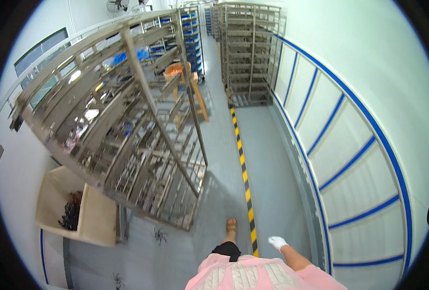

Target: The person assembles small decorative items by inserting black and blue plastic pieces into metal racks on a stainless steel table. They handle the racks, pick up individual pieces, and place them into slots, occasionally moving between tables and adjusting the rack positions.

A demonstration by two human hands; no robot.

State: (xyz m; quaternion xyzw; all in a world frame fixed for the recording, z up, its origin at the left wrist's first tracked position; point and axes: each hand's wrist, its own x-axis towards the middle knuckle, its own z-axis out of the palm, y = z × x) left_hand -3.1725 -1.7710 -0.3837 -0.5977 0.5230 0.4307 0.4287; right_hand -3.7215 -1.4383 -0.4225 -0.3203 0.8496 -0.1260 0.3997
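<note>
- The tall metal rack [140, 72] stands at eleven o'clock from us; passing beside it goes best, we judge, with short steps and room left at its near corner. Its long axis is upright, though the lens tilts its posts from eleven toward five; its top rail slants from two to eight.
- The farther rack [250, 53], at twelve o'clock, gives us a mark for a straight line.
- The cream bin [98, 217] sits at ten o'clock; we would keep apart from its rim.
- The striped floor tape [243, 169] runs toward twelve, a handy guide for us.
- Our right hand [277, 242], white-gloved, is at half past one, holding nothing we can see; its finger spread we cannot tell. Our left hand is out of view, its grip unknown.
- At ten o'clock lies a black spiky piece [160, 236]; we should step clear.
</note>
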